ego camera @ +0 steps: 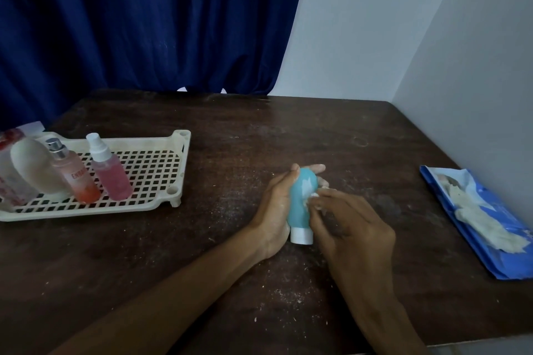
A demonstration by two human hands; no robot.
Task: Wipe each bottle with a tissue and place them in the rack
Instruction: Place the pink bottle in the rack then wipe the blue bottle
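A teal bottle [300, 202] with a white cap lies cap toward me in the middle of the table. My left hand [274, 210] cups it from the left and grips it. My right hand [349, 225] presses a small white tissue [315, 196] against the bottle's right side. At the left stands a cream perforated rack [155, 170]. In it stand a pink spray bottle [108, 170], an orange-pink perfume bottle [72, 174], a white rounded bottle [34, 166] and a clear bottle with red print [10, 167] at the frame edge.
A blue tissue pack [484, 228] with white tissues spilling out lies at the right by the wall. The dark wooden table [259, 130] is speckled with white crumbs. A blue curtain [144, 23] hangs behind, and a pale wall closes the right side.
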